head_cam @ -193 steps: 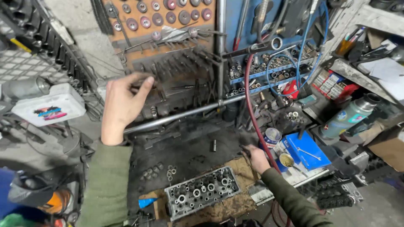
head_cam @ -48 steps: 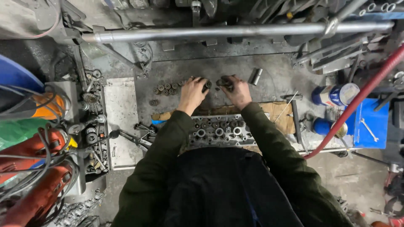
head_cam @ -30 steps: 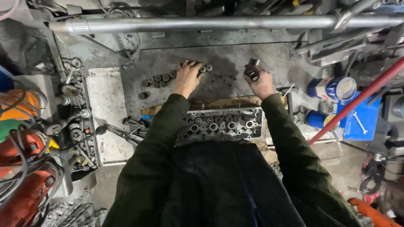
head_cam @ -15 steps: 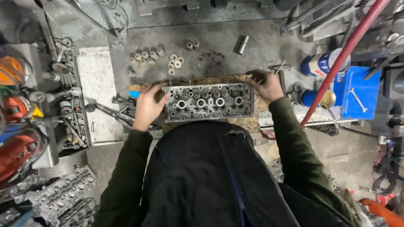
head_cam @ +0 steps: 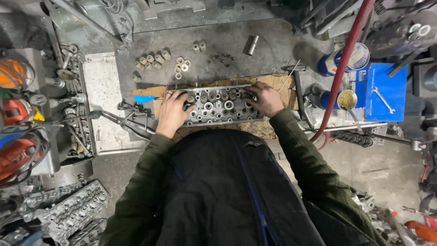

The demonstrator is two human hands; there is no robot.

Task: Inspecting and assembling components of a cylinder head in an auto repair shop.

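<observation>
My left hand (head_cam: 172,113) lies with fingers spread on the left end of the grey metal cylinder head (head_cam: 221,105), which sits on a brown cardboard sheet (head_cam: 273,86) on the grimy tabletop (head_cam: 255,27). My right hand (head_cam: 266,99) rests on the head's right end, fingers curled over its top edge; I cannot tell whether it pinches anything. Beyond the head lie small round metal spring caps (head_cam: 154,58) and a short steel tube (head_cam: 251,45). To the right stand a blue and white can (head_cam: 328,64) and a flat blue box (head_cam: 380,92) carrying a spanner (head_cam: 381,99), with a red hose (head_cam: 342,68) crossing in front.
</observation>
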